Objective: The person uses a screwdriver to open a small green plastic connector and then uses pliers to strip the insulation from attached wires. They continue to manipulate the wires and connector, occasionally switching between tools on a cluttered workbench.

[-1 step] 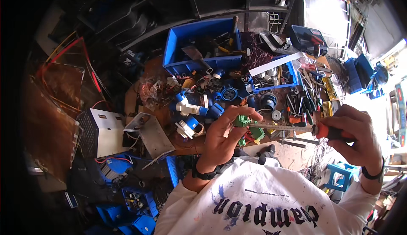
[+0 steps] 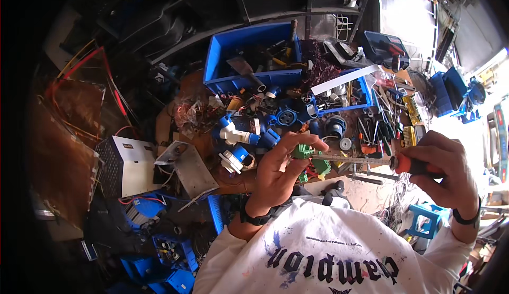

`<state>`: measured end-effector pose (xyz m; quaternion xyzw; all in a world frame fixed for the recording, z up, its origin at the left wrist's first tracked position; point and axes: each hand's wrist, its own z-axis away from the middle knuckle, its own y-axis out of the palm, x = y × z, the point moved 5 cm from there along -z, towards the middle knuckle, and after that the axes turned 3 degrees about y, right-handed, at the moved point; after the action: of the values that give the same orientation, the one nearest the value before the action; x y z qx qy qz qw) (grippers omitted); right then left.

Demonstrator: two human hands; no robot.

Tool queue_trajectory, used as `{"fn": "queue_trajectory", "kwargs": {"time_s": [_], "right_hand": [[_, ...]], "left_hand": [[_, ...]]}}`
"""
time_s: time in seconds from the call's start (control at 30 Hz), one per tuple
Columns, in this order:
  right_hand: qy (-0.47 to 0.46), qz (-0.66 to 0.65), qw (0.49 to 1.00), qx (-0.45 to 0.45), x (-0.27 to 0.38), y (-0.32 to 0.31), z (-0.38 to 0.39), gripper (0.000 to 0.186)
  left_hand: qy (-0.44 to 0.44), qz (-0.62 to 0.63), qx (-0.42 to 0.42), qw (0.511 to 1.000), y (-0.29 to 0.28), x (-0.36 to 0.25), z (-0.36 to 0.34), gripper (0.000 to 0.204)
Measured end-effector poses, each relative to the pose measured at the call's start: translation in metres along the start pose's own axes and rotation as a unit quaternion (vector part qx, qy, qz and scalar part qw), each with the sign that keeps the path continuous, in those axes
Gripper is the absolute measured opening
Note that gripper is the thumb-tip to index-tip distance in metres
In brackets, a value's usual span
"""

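Note:
My left hand (image 2: 277,173) is closed, pinching a green terminal block (image 2: 303,151) between thumb and fingers. More green connector pieces (image 2: 321,167) with red and yellow bits show just below and to the right of it; whether they are joined to the block I cannot tell. In my right hand (image 2: 450,169) is a screwdriver (image 2: 366,160) with a red and black handle, its fingers wrapped round the grip. The long shaft lies nearly level and points left, its tip at the green block. Whether the tip sits in a screw is too small to see.
A cluttered workbench lies beyond my hands, with a large blue bin (image 2: 254,79), a smaller blue tray (image 2: 371,100), blue and white industrial plugs (image 2: 238,135) and several hand tools (image 2: 379,132). Metal boxes (image 2: 135,167) stand at left; a blue stool (image 2: 424,220) is at lower right.

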<state>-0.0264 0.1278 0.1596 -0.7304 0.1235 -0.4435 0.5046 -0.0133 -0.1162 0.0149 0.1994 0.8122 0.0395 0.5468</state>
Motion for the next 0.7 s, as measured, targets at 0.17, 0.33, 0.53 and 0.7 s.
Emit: {"fn": "queue_trajectory", "kwargs": {"time_s": [0.17, 0.33, 0.53, 0.7], "right_hand": [[0.028, -0.008, 1.0, 0.007, 0.006, -0.002, 0.002, 0.038], [0.028, -0.003, 0.999, -0.026, 0.006, 0.0, 0.007, 0.041], [0.022, 0.035, 0.999, -0.023, 0.016, -0.003, 0.01, 0.04], [-0.015, 0.103, 0.994, -0.032, 0.024, -0.002, 0.011, 0.04]], "left_hand": [[0.012, -0.032, -0.002, 0.999, 0.002, -0.001, 0.0, 0.03], [0.013, -0.014, -0.009, 1.0, 0.005, -0.002, 0.002, 0.03], [0.008, -0.018, 0.002, 1.0, 0.006, 0.0, 0.003, 0.032], [0.019, -0.04, 0.015, 0.999, 0.003, 0.002, 0.006, 0.035]]}}
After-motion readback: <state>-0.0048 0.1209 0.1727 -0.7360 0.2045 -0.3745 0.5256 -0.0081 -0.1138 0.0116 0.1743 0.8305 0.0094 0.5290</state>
